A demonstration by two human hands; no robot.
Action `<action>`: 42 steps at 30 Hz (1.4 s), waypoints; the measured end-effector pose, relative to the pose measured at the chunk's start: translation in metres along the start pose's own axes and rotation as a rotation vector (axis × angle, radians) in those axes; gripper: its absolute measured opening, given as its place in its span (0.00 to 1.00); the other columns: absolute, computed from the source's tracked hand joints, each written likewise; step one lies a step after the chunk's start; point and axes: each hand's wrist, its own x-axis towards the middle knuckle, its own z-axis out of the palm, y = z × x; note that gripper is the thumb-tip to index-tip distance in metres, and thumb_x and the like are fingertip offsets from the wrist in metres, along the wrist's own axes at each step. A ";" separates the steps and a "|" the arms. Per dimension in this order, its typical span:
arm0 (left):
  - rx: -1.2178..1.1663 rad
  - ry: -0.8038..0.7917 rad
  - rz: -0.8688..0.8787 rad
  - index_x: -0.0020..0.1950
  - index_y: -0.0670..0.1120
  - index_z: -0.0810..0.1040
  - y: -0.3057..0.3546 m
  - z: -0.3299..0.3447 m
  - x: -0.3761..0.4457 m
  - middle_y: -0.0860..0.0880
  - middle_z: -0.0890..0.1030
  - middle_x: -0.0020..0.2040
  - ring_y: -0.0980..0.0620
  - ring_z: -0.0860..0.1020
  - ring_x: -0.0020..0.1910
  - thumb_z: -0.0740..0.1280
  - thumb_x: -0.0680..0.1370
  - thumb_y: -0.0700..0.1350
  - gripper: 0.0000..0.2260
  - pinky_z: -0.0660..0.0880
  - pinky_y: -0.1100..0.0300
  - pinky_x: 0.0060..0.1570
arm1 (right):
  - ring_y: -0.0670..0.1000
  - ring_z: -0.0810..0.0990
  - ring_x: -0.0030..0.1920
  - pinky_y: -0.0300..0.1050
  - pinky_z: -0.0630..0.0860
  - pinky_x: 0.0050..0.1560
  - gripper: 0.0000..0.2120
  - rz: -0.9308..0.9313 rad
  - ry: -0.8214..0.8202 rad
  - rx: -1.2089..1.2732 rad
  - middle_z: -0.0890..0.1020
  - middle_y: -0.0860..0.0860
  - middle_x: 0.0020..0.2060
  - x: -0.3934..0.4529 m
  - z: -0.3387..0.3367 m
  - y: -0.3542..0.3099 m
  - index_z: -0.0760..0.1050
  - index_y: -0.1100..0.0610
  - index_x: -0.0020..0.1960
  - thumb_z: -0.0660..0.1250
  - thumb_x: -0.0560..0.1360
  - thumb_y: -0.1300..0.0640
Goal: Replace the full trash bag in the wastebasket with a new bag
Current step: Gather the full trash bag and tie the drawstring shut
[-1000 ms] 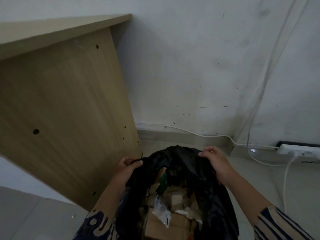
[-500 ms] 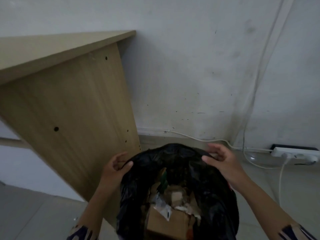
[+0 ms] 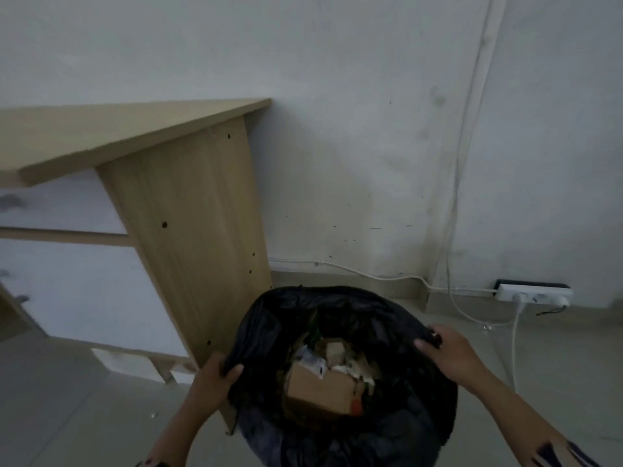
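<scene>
A black trash bag (image 3: 269, 328) stands open low in the middle of the head view, filled with a brown cardboard box (image 3: 320, 390) and scraps of paper and plastic. The wastebasket under the bag is hidden by the black plastic. My left hand (image 3: 212, 382) grips the bag's rim on the left side, thumb over the edge. On the right, my right hand (image 3: 448, 352) pinches the rim, fingers curled over the plastic.
A light wooden desk (image 3: 188, 210) stands close on the left, its side panel nearly touching the bag. Behind is a white wall. A white power strip (image 3: 534, 294) with a plug lies by the wall at right, and white cables (image 3: 512, 348) trail across the floor.
Both hands have slid from the bag's far rim to its left and right sides and taken hold there. The camera has pulled back, showing more of the desk.
</scene>
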 end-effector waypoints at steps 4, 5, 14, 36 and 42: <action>-0.225 0.110 0.063 0.52 0.42 0.73 0.025 -0.019 -0.029 0.45 0.77 0.46 0.43 0.78 0.48 0.69 0.74 0.47 0.12 0.74 0.51 0.46 | 0.50 0.78 0.39 0.33 0.73 0.35 0.13 -0.036 0.062 0.500 0.80 0.58 0.45 -0.026 -0.015 -0.024 0.76 0.62 0.55 0.70 0.71 0.61; -0.355 0.118 0.029 0.54 0.43 0.73 0.029 -0.022 -0.039 0.45 0.78 0.48 0.44 0.78 0.49 0.71 0.72 0.48 0.15 0.75 0.51 0.46 | 0.50 0.77 0.41 0.36 0.74 0.37 0.17 -0.022 0.058 0.582 0.79 0.57 0.46 -0.034 -0.016 -0.027 0.74 0.60 0.58 0.70 0.71 0.60; -0.416 -0.223 -0.146 0.64 0.43 0.71 0.027 0.016 -0.108 0.43 0.77 0.57 0.45 0.76 0.52 0.68 0.74 0.46 0.19 0.71 0.47 0.55 | 0.56 0.76 0.53 0.48 0.72 0.54 0.26 0.240 -0.083 0.354 0.76 0.56 0.53 -0.084 0.024 0.009 0.69 0.61 0.61 0.73 0.68 0.53; -0.594 -0.135 -0.091 0.68 0.52 0.57 0.043 0.011 -0.108 0.42 0.69 0.65 0.43 0.77 0.51 0.73 0.68 0.32 0.37 0.80 0.56 0.31 | 0.56 0.75 0.56 0.49 0.76 0.50 0.35 0.124 -0.053 0.404 0.75 0.57 0.60 -0.096 0.018 -0.012 0.62 0.59 0.67 0.74 0.65 0.65; -0.489 0.101 -0.019 0.67 0.42 0.63 0.082 -0.052 -0.092 0.42 0.76 0.47 0.47 0.77 0.32 0.72 0.69 0.34 0.30 0.75 0.64 0.22 | 0.57 0.77 0.53 0.50 0.74 0.57 0.25 -0.075 0.238 0.458 0.78 0.57 0.54 -0.073 -0.035 -0.062 0.69 0.60 0.63 0.71 0.69 0.66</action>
